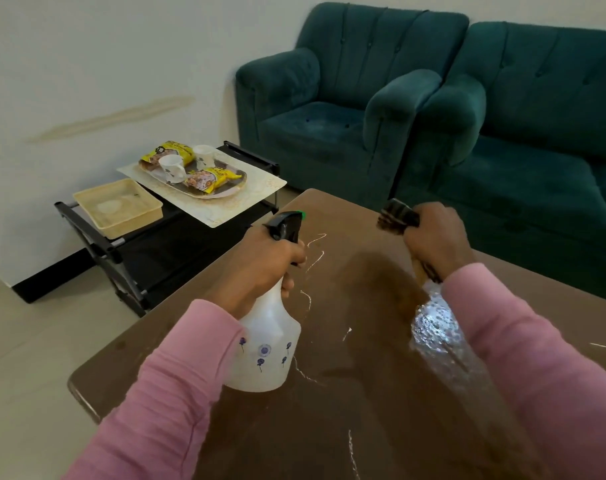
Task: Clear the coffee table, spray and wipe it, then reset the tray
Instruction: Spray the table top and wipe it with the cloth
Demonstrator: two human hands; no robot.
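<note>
I see my left hand (260,261) curled round the neck of a translucent white plastic spray bottle (265,344) printed with small purple flowers, upright over the glossy, scratched brown coffee table (346,427) near its left edge. My right hand (436,237) clenches a bunched dark striped cloth (396,218) above the far side, with a wet sheen below its sleeve. The oval tray (225,195), holding white cups and yellow snack packets, sits on a black rack (177,237) off the table's far-left corner
</note>
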